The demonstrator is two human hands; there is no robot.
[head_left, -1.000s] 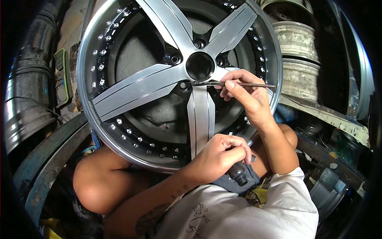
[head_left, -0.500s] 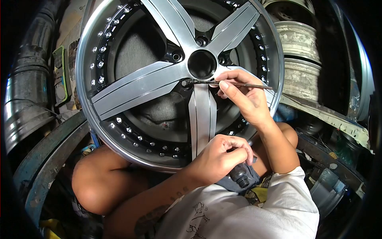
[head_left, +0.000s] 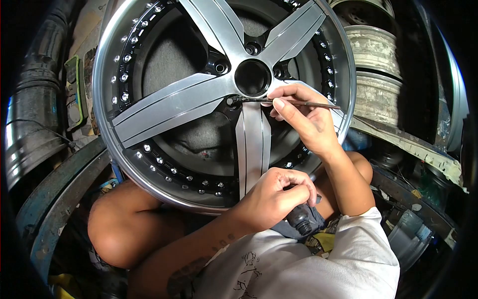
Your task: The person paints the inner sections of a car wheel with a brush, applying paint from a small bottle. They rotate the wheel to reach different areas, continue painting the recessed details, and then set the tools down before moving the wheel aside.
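Observation:
A large five-spoke wheel rim (head_left: 174, 105) with brushed silver spokes and dark recesses leans in front of me. My right hand (head_left: 306, 117) pinches a thin paintbrush (head_left: 318, 104) between thumb and fingers. The dark brush tip touches the black lug hole (head_left: 232, 101) left of the lower spoke, just under the round center bore (head_left: 252, 78). Low by the rim's bottom edge, my left hand (head_left: 276, 199) is closed, fingers curled round a small dark bottle (head_left: 299, 220). Its neck shows below the hand; the rest is partly hidden by the fingers.
Worn wheel rims (head_left: 371, 50) are stacked at the right, beside a paint-flaked metal beam (head_left: 413, 144). Shiny metal barrels (head_left: 37, 119) stand at the left. A curved metal bar (head_left: 64, 187) runs near my left knee (head_left: 119, 224).
The wheel rim has shifted slightly, its left side moving a little left and up. The brush tip sits marginally further left at the lug hole. My left hand stays nearly still.

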